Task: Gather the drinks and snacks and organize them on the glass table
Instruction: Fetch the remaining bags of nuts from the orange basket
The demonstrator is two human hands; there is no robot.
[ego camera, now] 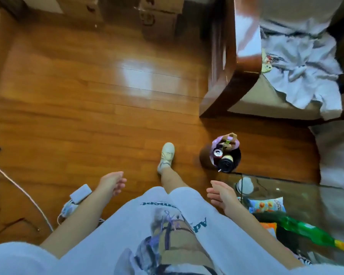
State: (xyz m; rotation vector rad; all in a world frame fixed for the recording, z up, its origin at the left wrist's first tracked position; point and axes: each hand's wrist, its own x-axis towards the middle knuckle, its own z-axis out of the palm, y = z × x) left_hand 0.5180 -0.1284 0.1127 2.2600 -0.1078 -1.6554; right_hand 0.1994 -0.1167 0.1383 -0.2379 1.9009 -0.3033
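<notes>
I look straight down at a wooden floor. A purple bag (218, 140) stands on the floor ahead and to the right, holding a soda can (217, 152) and a dark bottle (225, 164). The glass table (298, 187) fills the lower right; on it lie a green bottle (306, 231), a colourful snack pack (266, 205) and an orange pack (268, 227). My right hand (221, 194) hovers open at the table's near corner, below the bag. My left hand (112, 183) hangs open over the floor, holding nothing.
A wooden-framed sofa (240, 62) with crumpled white cloth (304, 66) stands at the upper right. Cardboard boxes (159, 18) sit at the far wall. A white power adapter (80, 193) and cable (18, 187) lie on the floor at my left. My shoe (166, 155) steps forward.
</notes>
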